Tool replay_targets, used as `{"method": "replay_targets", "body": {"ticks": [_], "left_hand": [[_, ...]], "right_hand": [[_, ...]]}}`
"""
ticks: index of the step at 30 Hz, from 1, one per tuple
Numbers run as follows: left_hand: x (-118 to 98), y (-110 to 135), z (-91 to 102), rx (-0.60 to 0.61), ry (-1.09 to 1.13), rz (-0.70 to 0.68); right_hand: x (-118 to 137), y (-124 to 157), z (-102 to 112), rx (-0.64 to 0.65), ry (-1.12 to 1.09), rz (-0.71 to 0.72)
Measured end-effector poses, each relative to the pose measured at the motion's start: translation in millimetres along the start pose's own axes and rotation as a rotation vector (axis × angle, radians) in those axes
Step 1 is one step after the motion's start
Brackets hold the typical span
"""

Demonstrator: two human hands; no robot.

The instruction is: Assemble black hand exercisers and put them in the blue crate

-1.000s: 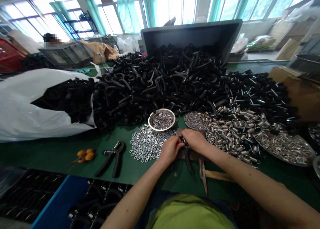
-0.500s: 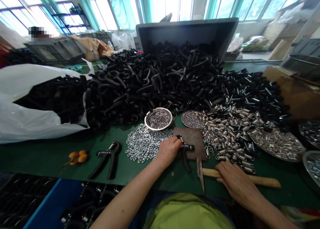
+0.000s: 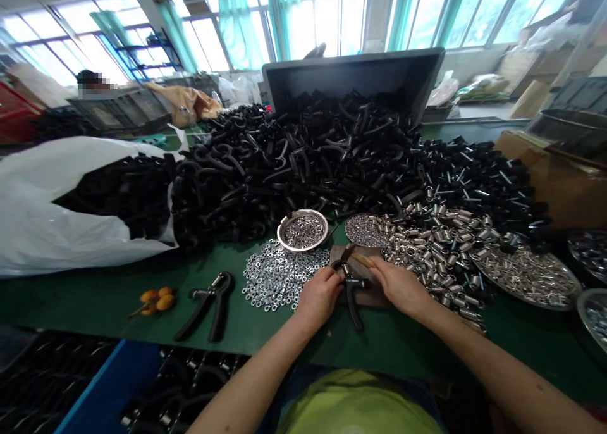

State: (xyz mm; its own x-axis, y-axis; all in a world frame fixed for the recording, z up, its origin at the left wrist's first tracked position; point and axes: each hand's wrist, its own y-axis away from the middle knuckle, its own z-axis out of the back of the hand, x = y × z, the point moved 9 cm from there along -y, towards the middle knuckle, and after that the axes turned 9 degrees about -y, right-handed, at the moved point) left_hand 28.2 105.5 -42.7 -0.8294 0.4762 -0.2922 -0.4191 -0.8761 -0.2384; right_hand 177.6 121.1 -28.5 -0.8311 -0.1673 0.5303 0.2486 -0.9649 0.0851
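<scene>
My left hand (image 3: 318,298) is closed on a black hand grip strengthener (image 3: 353,304), holding its top end over a brown metal plate (image 3: 382,295). My right hand (image 3: 401,286) is wrapped round the wooden handle of a hammer (image 3: 363,259). The dark hammer head (image 3: 348,253) is just above the top of the hand grip; whether they touch I cannot tell. To the left, another hand grip (image 3: 208,304) with a spring lies on the green table (image 3: 270,334).
Small metal nuts (image 3: 272,279) lie beside a steel bowl (image 3: 302,230) of pins. Springs (image 3: 446,250) spread to the right, near a tray of metal parts (image 3: 531,272). Black handles (image 3: 284,162) are heaped behind, below a grey bin (image 3: 351,73). Orange fruit (image 3: 157,299) lies left.
My right hand has picked up the hammer from the table and brought it left and up over the plate. My left hand still holds the hand grip there.
</scene>
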Motion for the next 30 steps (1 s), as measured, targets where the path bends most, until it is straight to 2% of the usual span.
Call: {"method": "replay_targets", "body": {"ticks": [4, 8, 11, 16, 20, 22, 27, 30], "left_hand": [[12.0, 3.1, 0.2, -0.047, 0.189, 0.077], [22.7, 5.2, -1.2, -0.050, 0.257, 0.199], [22.2, 5.6, -1.0, -0.038, 0.242, 0.212], [20.2, 5.8, -0.6, -0.043, 0.191, 0.212], [21.0, 5.9, -2.3, -0.025, 0.121, 0.231], [21.7, 5.4, -3.8, 0.001, 0.097, 0.234], [21.8, 2.9, -6.4, 0.055, 0.114, 0.206], [22.7, 1.7, -4.7, 0.039, 0.143, 0.197]], "right_hand": [[9.7, 23.2, 10.5, -0.120, -0.122, 0.124], [15.4, 42.8, -4.1, -0.016, -0.057, 0.141], [13.5, 50.2, -7.0, -0.008, -0.034, 0.114], [21.5, 55.4, 6.7, -0.209, -0.063, 0.177], [16.0, 48.3, -14.4, -0.102, 0.050, 0.153], [8.0, 53.9, -15.9, -0.115, 0.057, 0.153], [-12.5, 105.5, 3.4, -0.298, 0.071, 0.271], [-24.6, 135.8, 2.8, -0.329, 0.131, 0.338]]}}
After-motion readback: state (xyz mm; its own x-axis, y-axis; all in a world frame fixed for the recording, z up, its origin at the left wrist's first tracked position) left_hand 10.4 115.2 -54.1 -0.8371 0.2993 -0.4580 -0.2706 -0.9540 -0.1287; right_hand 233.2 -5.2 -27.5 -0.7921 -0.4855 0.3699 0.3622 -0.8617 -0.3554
